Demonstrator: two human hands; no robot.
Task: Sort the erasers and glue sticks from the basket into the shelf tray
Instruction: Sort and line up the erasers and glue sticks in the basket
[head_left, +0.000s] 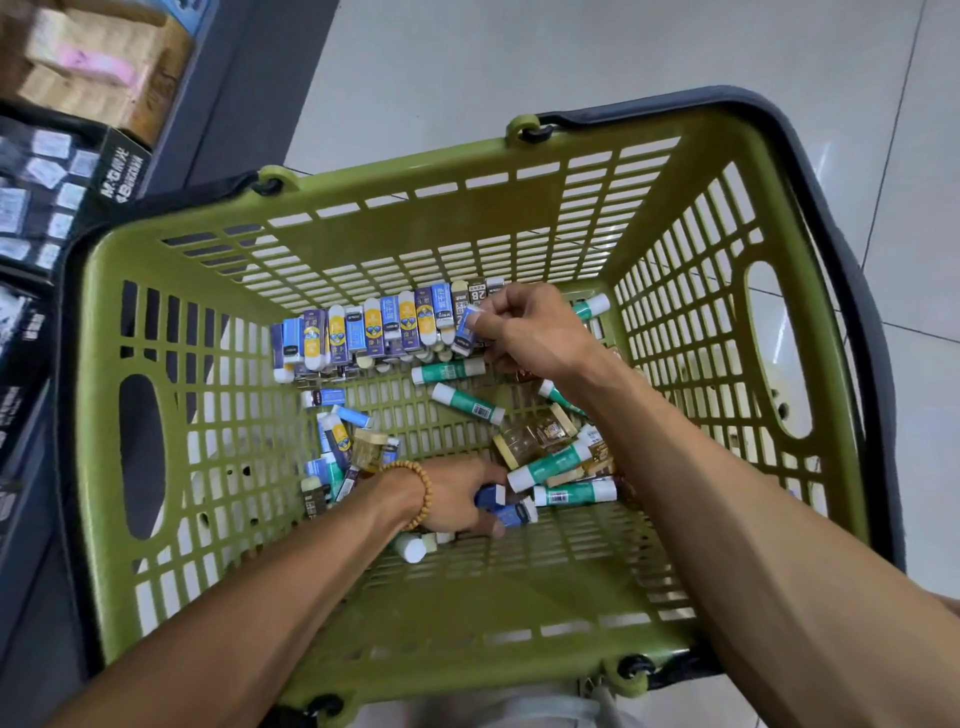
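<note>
A green slotted basket (675, 176) fills the view from above. Along its far wall stands a row of blue, white and yellow erasers (374, 327). My right hand (535, 332) pinches a blue and white eraser (466, 323) at the right end of that row. Green and white glue sticks (467, 402) lie loose on the basket floor, with more erasers (337, 431) scattered at the left. My left hand (452, 499), with a bead bracelet on the wrist, grips two dark blue erasers (506, 506) near the middle of the floor.
Dark shelving at the left holds a black display box of small packets (47, 197) and cardboard boxes (104, 67) above it. Small gold-brown packets (540, 436) lie among the glue sticks. Pale floor tiles (623, 52) lie beyond the basket.
</note>
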